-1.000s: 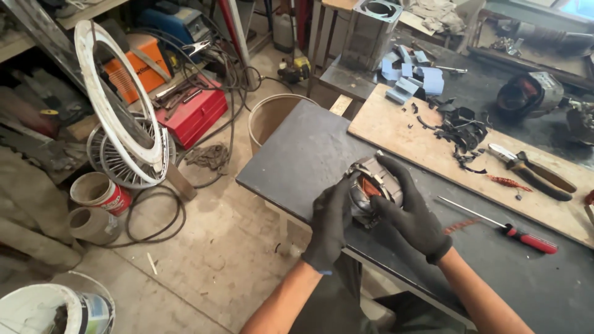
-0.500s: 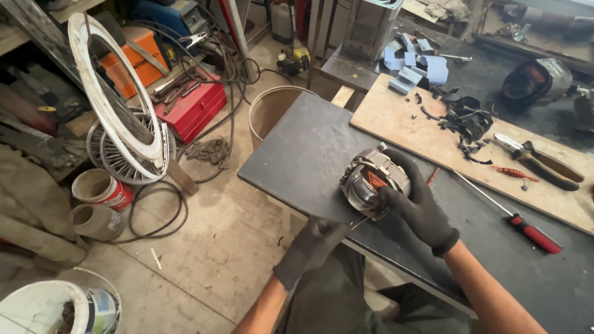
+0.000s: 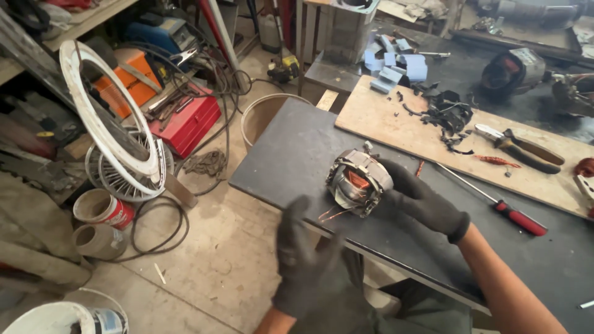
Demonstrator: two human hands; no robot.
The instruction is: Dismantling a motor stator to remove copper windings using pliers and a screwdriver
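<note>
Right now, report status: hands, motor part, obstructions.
Right hand grips motor stator on dark table. Left hand open, off it. Screwdriver nearby, clear.

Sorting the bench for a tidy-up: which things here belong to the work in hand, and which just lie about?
In hand: motor stator, right hand gripping it, left hand near its copper wires.

Lying about: red-handled screwdriver, pliers, wooden board, bucket, red toolbox.

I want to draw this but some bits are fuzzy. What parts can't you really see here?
- Left hand: blurred in the head view; its fingers cannot be told apart.
- Motor stator: its far side is covered by the right hand.
- Copper wires: too thin to count.
- White bucket: cut off by the bottom edge.
- Pliers: tip too small to make out.
</note>
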